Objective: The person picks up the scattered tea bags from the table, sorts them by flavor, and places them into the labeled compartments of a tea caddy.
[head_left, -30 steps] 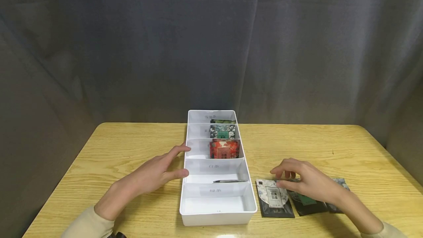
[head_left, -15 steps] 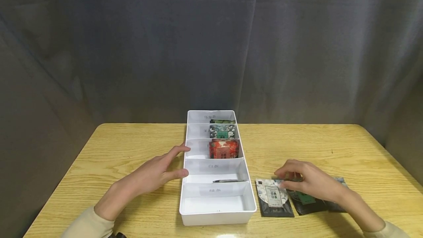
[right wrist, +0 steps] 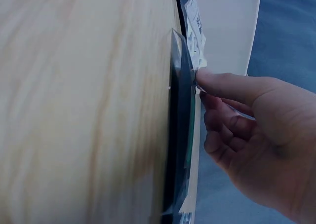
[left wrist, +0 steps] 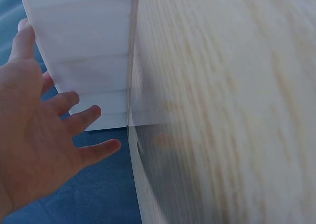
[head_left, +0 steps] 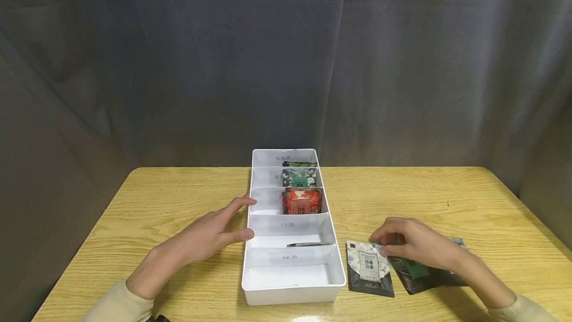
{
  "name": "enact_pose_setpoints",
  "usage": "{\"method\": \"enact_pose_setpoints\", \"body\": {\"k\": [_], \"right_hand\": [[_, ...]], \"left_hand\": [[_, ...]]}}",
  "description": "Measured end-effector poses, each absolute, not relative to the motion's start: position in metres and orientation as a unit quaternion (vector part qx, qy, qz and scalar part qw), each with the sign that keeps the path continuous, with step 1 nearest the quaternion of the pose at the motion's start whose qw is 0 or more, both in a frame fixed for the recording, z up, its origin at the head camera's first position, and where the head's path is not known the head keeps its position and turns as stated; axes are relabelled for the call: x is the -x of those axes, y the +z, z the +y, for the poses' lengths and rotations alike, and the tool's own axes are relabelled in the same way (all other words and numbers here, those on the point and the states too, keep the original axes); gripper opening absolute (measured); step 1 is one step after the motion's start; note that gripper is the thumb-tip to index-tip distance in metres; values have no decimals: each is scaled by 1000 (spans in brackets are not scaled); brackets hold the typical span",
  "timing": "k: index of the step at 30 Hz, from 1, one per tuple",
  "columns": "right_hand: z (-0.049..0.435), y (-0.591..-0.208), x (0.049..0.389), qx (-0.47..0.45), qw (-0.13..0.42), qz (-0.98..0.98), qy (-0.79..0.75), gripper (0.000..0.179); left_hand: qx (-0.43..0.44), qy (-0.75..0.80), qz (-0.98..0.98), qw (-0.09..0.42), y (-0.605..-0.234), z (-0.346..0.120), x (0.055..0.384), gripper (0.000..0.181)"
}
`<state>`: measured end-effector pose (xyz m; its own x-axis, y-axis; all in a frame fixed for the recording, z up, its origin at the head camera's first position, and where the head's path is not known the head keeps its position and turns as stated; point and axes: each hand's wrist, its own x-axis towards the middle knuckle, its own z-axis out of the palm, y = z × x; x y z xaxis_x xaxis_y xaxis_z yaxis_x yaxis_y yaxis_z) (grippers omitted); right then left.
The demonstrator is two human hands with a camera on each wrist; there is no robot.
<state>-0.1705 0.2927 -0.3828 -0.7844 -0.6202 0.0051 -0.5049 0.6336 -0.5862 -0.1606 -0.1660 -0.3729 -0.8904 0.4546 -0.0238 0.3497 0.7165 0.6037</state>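
A long white divided box (head_left: 292,296) stands mid-table. At its left rim rests my left hand (head_left: 210,235), thumb and forefinger spread along the edge; the left wrist view shows this hand (left wrist: 44,115) with its other fingers extended. To the right of the box lies a black-and-white floral tea sachet (head_left: 370,267). My right hand (head_left: 417,242) pinches its upper right edge between thumb and forefinger, the other fingers curled under. In the right wrist view the thumb tip of the right hand (right wrist: 261,120) meets the edge of the sachet (right wrist: 194,36).
A dark sachet with a green label (head_left: 414,268) lies beside it, with another partly under the right forearm. Inside the box are red sachets (head_left: 303,201), a green floral sachet (head_left: 299,178) and a thin dark packet edge (head_left: 308,244). A grey curtain (head_left: 286,63) hangs behind.
My right fingers have closed in on the white floral sachet's upper right edge, and the sachet has turned slightly. The left hand has stayed at the box rim.
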Motion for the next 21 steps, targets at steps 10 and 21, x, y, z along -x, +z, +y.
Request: {"method": "enact_pose_setpoints", "body": {"k": [10, 21], "right_hand": [[290, -382, 168, 320, 108, 888, -311, 8], [289, -368, 165, 344, 22, 891, -296, 13]], "left_hand": [[-217, 308, 922, 87, -373, -166, 161, 66], [-215, 309, 922, 87, -374, -166, 161, 64]]}}
